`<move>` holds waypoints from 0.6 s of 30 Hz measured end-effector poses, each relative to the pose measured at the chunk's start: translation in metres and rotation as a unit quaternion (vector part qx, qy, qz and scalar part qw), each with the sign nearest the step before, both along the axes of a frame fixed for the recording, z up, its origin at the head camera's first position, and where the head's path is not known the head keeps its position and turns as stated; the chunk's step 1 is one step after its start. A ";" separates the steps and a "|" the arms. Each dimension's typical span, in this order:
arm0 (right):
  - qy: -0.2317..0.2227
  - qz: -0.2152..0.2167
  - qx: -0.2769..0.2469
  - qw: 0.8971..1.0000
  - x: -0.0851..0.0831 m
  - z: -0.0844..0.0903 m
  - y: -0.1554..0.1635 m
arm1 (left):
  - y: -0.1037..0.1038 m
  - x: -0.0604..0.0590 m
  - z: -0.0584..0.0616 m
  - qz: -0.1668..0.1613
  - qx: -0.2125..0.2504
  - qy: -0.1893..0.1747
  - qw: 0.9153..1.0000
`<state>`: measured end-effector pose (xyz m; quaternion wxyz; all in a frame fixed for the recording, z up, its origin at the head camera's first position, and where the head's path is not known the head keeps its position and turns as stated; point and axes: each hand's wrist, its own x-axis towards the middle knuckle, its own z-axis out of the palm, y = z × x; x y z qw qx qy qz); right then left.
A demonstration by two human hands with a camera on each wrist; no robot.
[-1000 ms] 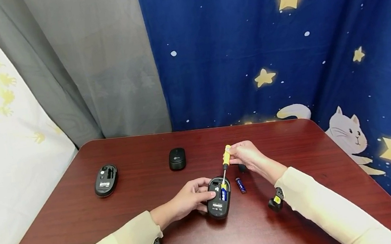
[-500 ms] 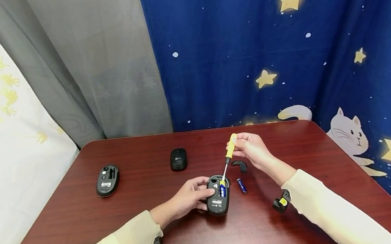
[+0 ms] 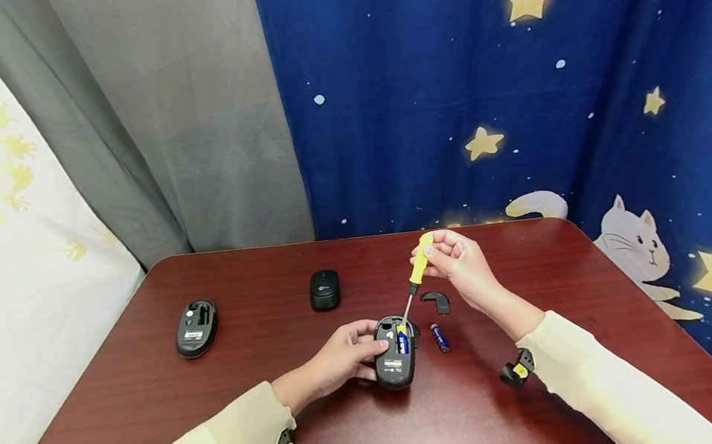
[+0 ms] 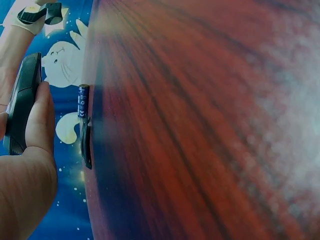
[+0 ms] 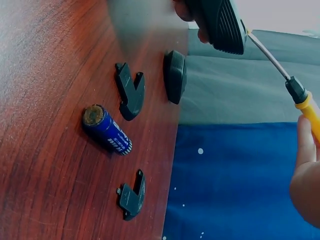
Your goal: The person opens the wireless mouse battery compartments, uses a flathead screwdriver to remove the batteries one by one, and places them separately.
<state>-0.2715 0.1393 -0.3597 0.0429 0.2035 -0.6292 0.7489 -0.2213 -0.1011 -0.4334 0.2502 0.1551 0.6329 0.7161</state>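
My left hand (image 3: 347, 358) grips a black computer mouse (image 3: 395, 374), its underside with the uncovered battery slot facing me. In that slot lies a blue and yellow battery (image 3: 402, 340). The right hand (image 3: 467, 271) holds a screwdriver (image 3: 421, 266) by its yellow handle, shaft slanting down to the battery's far end; whether the tip touches the battery or the slot cannot be made out. The right wrist view shows the shaft (image 5: 270, 54) meeting the mouse's end (image 5: 227, 30). From the left wrist, the mouse (image 4: 24, 100) appears edge-on, raised above the table.
Right of the mouse, a loose blue battery (image 3: 440, 338) lies on the table (image 3: 263, 339). Two black battery covers (image 5: 131, 95) (image 5: 132, 197) lie around it. Another mouse (image 3: 324, 290) stands upright farther back. An upturned mouse (image 3: 196, 328) with an uncovered slot lies at left.
My right hand has moved up and rightward, and the screwdriver leans over more. A black cover it hid has come into view. The held mouse has shifted up slightly.
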 end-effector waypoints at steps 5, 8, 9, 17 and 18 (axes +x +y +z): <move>0.030 0.021 -0.008 0.999 0.004 0.002 0.000 | 0.000 0.000 0.000 0.002 -0.002 -0.005 1.000; 0.045 0.035 -0.002 0.998 0.005 0.002 0.000 | 0.000 0.000 -0.001 0.001 -0.003 -0.008 1.000; 0.047 0.039 0.001 0.998 0.005 0.003 0.000 | 0.000 0.000 -0.001 0.001 -0.003 -0.007 1.000; -0.033 0.042 -0.004 0.999 -0.003 -0.003 -0.001 | 0.000 0.002 -0.001 -0.018 -0.005 0.000 1.000; -0.049 0.041 -0.006 0.998 -0.004 -0.004 -0.001 | 0.001 0.002 -0.002 -0.021 -0.004 0.001 1.000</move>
